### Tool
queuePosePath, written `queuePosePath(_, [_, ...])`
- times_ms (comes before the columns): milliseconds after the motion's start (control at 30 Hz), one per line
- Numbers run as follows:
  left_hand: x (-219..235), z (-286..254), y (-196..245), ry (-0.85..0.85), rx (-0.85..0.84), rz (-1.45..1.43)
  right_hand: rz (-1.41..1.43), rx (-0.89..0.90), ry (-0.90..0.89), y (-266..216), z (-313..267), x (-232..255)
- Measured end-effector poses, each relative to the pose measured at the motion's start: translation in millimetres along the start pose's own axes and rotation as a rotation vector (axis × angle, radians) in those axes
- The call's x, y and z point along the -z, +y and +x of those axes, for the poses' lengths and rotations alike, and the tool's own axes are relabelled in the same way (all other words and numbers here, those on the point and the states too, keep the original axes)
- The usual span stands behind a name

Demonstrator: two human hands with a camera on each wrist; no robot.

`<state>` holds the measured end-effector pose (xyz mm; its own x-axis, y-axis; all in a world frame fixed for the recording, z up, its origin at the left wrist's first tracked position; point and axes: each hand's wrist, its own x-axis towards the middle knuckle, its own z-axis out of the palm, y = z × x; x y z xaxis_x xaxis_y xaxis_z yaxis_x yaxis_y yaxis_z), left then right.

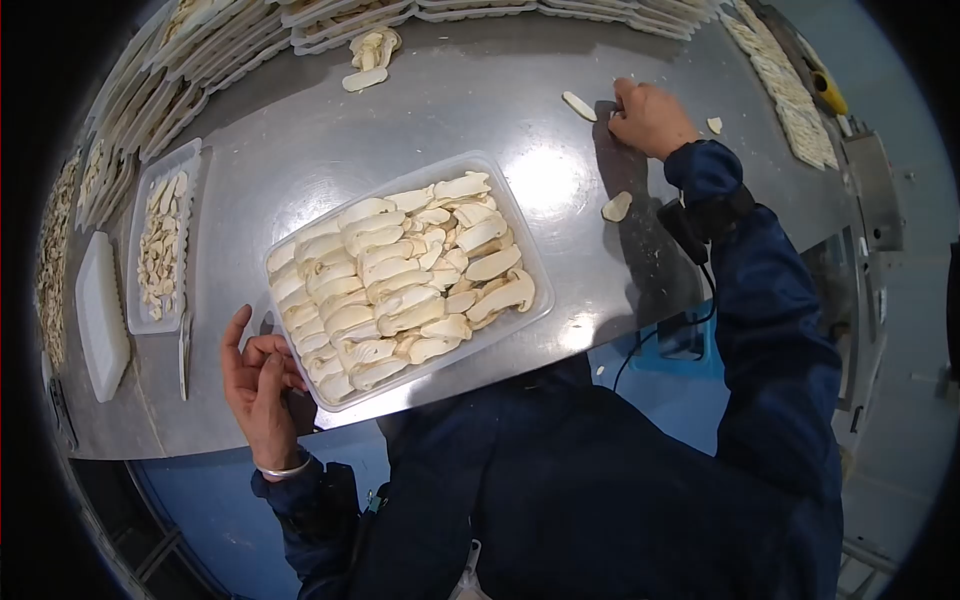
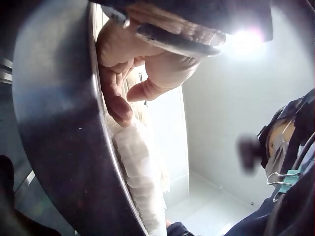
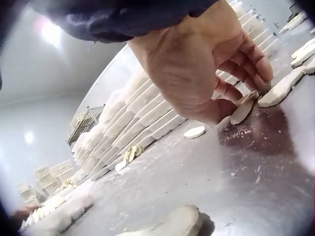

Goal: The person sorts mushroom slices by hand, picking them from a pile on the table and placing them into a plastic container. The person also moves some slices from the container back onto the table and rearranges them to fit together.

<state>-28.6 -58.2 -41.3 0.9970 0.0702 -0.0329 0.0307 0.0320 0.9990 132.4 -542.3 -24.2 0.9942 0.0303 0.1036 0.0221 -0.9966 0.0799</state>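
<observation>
In the head view, a clear plastic tray near the table's front edge holds overlapping rows of pale mushroom slices. My left hand is at the tray's left side, its fingers loosely bent beside the rim. The left wrist view has the left hand's fingers close to the tray's end. Farther off to the right, my right hand is low over the table. Its thumb and fingers pinch a mushroom slice at the table surface in the right wrist view.
Loose slices lie around the right hand. Stacked filled trays line the back. A smaller tray of pieces, a white tray and a thin metal tool are at left. A slice row and yellow-handled tool are at right.
</observation>
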Motion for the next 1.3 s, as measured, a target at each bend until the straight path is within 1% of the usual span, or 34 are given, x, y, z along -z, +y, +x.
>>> queuePosePath(100, [0.4,0.0,-0.4,-0.001,0.003,-0.004,0.041,-0.026,-0.07,-2.3,0.2,6.0])
queuePosePath(200, [0.6,0.5,-1.3,-0.001,-0.003,-0.007,0.161,-0.052,-0.125,0.6,-2.2,11.8])
queuePosePath(300, [1.8,0.8,-2.9,-0.003,-0.007,-0.015,0.254,-0.036,-0.15,4.0,-6.0,17.4])
queuePosePath(400, [1.2,0.9,-3.0,-0.001,-0.004,-0.019,0.599,-0.009,-0.206,19.3,-7.6,23.3])
queuePosePath(500, [0.8,0.3,-1.7,0.005,0.0,-0.005,0.351,0.171,-0.121,7.9,-24.9,37.6])
queuePosePath(600, [0.4,0.6,-2.3,0.002,-0.002,-0.005,0.28,0.464,0.075,10.4,-36.5,18.7])
queuePosePath(700, [-0.6,0.0,-1.1,0.005,-0.007,-0.003,0.226,0.372,-0.001,2.5,-48.7,26.1])
queuePosePath(733, [-1.1,0.0,-0.6,0.004,-0.008,-0.001,0.194,0.384,0.006,0.0,-55.4,28.2])
queuePosePath(800, [0.1,0.5,-1.7,0.003,-0.003,-0.013,0.128,0.398,0.017,-3.7,-73.8,33.2])
queuePosePath(900, [1.2,0.0,-3.7,0.004,0.003,-0.02,0.026,0.312,-0.045,-17.5,-112.7,49.9])
queuePosePath(933, [0.7,0.0,-3.5,0.005,0.002,-0.02,0.038,0.29,-0.036,-16.3,-126.1,50.8])
queuePosePath(1100, [-3.2,-0.1,-0.1,0.037,0.018,0.048,0.19,0.052,0.108,-17.9,-200.9,40.7])
queuePosePath(1233, [-1.0,1.1,-1.4,0.026,0.034,0.03,0.4,-0.157,0.154,-37.3,-234.9,41.9])
queuePosePath(1267, [-0.5,0.9,-1.1,0.022,0.047,0.032,0.427,-0.181,0.139,-39.4,-241.3,38.4])
queuePosePath(1300, [-0.3,0.5,-0.7,0.013,0.048,0.032,0.413,-0.156,0.149,-44.0,-245.4,40.9])
